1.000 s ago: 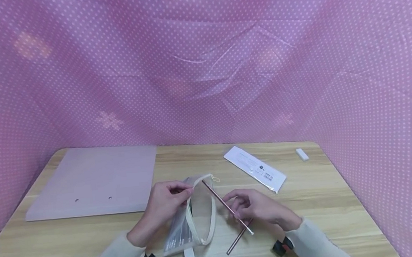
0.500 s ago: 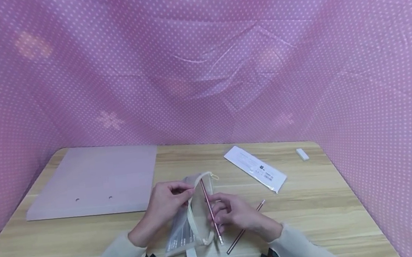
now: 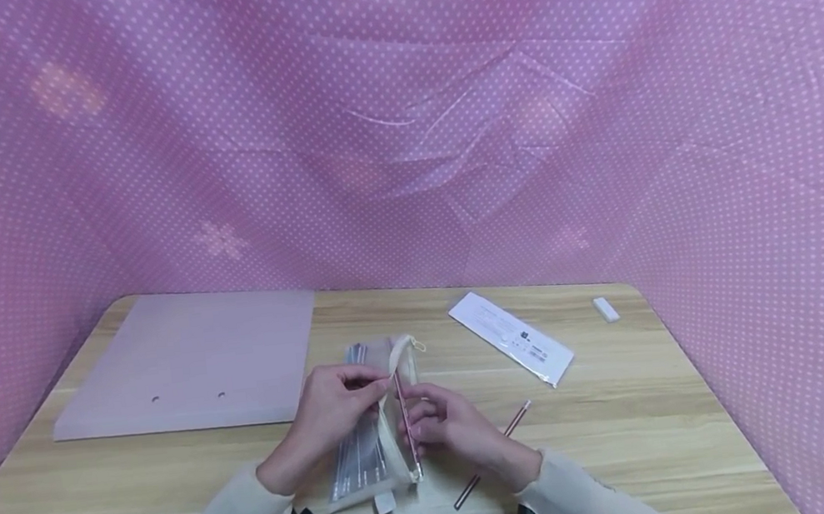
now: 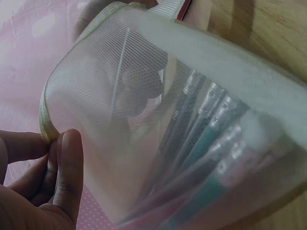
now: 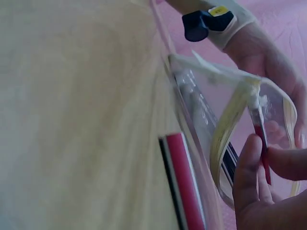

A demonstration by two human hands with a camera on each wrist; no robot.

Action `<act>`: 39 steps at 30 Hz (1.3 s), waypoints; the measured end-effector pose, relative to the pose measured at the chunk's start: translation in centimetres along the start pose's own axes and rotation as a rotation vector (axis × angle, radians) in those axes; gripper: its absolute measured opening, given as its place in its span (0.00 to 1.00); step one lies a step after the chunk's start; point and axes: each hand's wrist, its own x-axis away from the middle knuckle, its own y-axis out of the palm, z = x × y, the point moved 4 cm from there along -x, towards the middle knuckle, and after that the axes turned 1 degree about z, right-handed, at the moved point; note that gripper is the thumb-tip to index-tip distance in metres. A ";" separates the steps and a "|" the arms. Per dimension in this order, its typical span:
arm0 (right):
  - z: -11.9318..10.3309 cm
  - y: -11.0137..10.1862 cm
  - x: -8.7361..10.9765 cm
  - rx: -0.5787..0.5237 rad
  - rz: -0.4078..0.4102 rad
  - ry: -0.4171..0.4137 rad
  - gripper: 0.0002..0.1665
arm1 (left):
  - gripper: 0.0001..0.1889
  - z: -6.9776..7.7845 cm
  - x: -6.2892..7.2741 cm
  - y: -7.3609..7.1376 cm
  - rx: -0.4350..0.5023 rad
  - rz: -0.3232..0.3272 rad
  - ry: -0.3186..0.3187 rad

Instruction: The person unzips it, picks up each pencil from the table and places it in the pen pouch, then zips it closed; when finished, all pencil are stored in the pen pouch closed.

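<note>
A see-through mesh pencil pouch (image 3: 359,468) stands with its zip side tilted toward the right. My left hand (image 3: 342,400) pinches the cream zipper edge (image 4: 44,122) between thumb and fingers, spreading the mouth. Through the mesh, several pencils (image 4: 204,115) show inside, dark and green with metal ends. In my right hand (image 3: 451,427), thumb and fingers pinch a red pencil (image 5: 259,125) lying lengthwise along the mouth, partly within the zipper edges. A second pencil (image 3: 517,418) lies on the table, crossed by my right forearm in the head view.
A pale pink folder (image 3: 204,354) with two holes lies at the back left. Toward the back right are a white printed packet (image 3: 513,338) and a small white block (image 3: 604,310). Pink dotted cloth (image 3: 398,124) hangs around the wooden table (image 3: 627,435).
My right hand has moved left, bringing its pencil from beside the pouch into the mouth. The mouth has narrowed and the pouch leans left. My left hand keeps its pinch.
</note>
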 end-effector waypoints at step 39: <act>-0.5 1.4 0.1 0.226 0.140 0.029 0.25 | 0.04 0.2 0.1 -0.2 -0.002 -0.003 -0.008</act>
